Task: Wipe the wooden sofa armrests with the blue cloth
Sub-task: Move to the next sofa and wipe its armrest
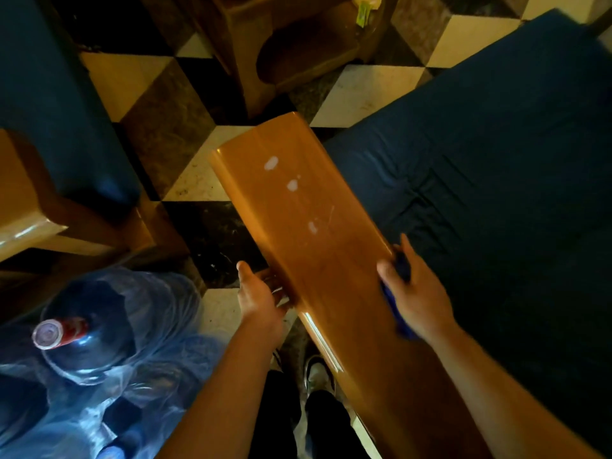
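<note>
A glossy wooden sofa armrest point(298, 207) runs from the lower right up to the centre, with three white smears on its top. My right hand point(415, 293) grips the blue cloth point(402, 265) against the armrest's right edge, beside the dark blue seat cushion point(496, 167). Most of the cloth is hidden under the hand; a blue strip point(400, 319) shows below the palm. My left hand point(260, 293) rests against the armrest's left side, fingers curled around something pale that I cannot make out.
A large water bottle point(82, 329) with a red cap, wrapped in clear plastic, stands at the lower left. Another sofa with a wooden armrest point(23, 213) is at the left. A wooden table point(284, 48) stands on the checkered floor. My shoes point(316, 372) are below.
</note>
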`<state>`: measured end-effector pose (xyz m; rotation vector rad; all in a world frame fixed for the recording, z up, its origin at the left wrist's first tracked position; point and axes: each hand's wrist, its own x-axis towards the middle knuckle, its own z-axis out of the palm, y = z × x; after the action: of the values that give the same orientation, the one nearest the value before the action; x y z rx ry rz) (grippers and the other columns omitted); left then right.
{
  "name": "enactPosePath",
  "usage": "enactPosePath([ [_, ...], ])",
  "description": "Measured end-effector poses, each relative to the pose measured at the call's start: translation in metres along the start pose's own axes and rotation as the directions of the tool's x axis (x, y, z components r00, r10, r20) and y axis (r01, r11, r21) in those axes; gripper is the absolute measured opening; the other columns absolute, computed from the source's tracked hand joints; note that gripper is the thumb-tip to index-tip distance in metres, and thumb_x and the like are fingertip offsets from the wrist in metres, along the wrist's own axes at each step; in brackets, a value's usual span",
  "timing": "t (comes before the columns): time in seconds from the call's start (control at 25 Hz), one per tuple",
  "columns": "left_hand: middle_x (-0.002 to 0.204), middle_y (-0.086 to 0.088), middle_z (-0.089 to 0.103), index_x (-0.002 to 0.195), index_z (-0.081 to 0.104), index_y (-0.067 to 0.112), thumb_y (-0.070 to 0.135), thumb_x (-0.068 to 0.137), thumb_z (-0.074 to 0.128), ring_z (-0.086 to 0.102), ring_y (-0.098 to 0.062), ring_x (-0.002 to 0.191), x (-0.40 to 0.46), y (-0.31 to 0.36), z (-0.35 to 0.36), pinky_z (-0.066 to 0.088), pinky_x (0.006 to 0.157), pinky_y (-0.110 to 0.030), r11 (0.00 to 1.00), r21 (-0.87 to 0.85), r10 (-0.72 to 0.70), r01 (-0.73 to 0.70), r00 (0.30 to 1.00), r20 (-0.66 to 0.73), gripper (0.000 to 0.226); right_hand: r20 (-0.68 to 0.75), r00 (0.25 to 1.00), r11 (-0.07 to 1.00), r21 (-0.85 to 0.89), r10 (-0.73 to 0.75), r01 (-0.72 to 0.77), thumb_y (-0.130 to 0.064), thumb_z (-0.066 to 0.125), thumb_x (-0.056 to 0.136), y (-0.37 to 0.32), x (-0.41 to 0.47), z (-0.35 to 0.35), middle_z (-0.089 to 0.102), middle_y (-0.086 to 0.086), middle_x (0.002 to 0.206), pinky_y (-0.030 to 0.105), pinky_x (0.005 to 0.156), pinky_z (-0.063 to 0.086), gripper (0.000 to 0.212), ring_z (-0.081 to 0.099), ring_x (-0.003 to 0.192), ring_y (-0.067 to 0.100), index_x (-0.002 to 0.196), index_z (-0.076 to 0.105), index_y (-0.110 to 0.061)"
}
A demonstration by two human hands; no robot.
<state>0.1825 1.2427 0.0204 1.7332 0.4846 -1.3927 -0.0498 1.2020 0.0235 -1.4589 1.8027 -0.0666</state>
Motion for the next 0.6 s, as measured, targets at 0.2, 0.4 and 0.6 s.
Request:
enactPosePath([
  [0.2,0.114,-0.018,0.071,0.124,0.062,0.008,0.065,0.104,0.026,0.066,-0.036,0.110,-0.009,0.008,0.003,0.051,0.103,-0.055,0.998,-0.012,-0.055,0.055,0.998,0.035,0.071,0.142,0.898,0.638,-0.658,-0.417,0.401,-0.084,0.033,0.089,0.038,-0.101,0.061,0.005,0.003,0.174,0.062,0.122,0.008,0.100,0.006,0.157,0.041,0.164,0.012,-0.020],
  [0.4,0.113,-0.016,0.075,0.116,0.070,0.011,0.067,0.103,0.023,0.070,-0.034,0.106,0.012,0.029,0.002,0.051,0.103,-0.057,0.996,0.092,-0.015,0.013,0.999,0.030,0.074,0.209,0.730,0.484,-0.626,-0.651,0.611,-0.051,0.068,0.085,-0.062,-0.041,0.097,0.002,0.010,0.173,0.062,0.125,0.011,0.101,0.002,0.158,0.039,0.164,0.013,-0.018],
  [0.6,0.124,-0.017,0.073,0.130,0.067,0.012,0.066,0.102,0.033,0.071,-0.037,0.110,0.039,0.079,-0.004,0.057,0.096,-0.056,0.995,-0.034,0.098,-0.096,0.994,0.056,0.071,0.058,0.736,0.528,-0.658,-0.674,0.536,-0.036,0.053,0.102,-0.197,0.057,0.137,0.013,0.007,0.172,0.057,0.126,0.007,0.072,0.001,0.159,0.038,0.163,0.020,-0.016],
])
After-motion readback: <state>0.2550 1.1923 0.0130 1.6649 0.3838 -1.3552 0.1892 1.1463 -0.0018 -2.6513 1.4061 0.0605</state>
